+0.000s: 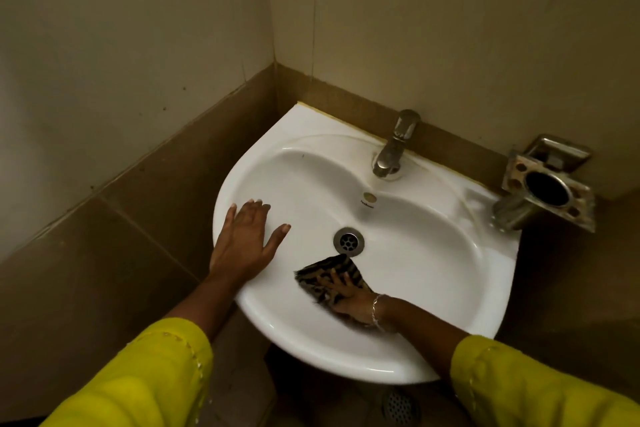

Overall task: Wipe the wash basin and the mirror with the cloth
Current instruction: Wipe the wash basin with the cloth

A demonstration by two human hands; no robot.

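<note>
While under right hand (351,300), cloth (313,278) between drain (348,241) and basin rim (311,347).

The wash basin (433,253) is white glazed ceramic with a rounded front rim and a straight back edge set against the wall beside a corner. Its bowl is broad, shallow and glossy, with a round metal-ringed drain (348,241) at the bottom and a small overflow hole (370,197) higher up the back slope. The cloth (323,270) is a small dark piece with pale, tiger-like stripes. It lies crumpled flat on the near inner slope of the bowl, its far corner just beside the drain, pressed down under the spread fingers of the right hand (349,298).
</note>
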